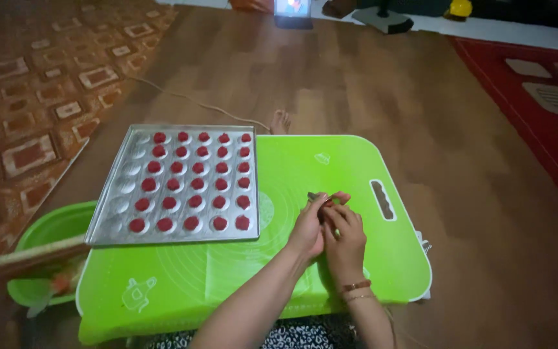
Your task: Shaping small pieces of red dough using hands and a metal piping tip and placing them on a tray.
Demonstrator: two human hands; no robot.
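Nearest the camera: black-and-white patterned fabric at the near edge, with two bare forearms reaching out over it. Left hand and right hand pressed side by side over the right half of the bright green plastic surface. Fingers of both hands bunched together, tips meeting on a small dark red piece and a small grey object; which hand pinches which: cannot tell. Thin bracelets on the right wrist.

To the left, resting on the surface: square silver metal tray with rows of round dimples. Small red dough balls seated in most dimples; leftmost column bare. Tray well apart from the hands.

Oval handle slot just right of the hands. Green plastic basin at near left, partly under the tray corner, with a pale wooden stick across it. Bare toes beyond the far edge of the surface. Brown wooden floor all around.
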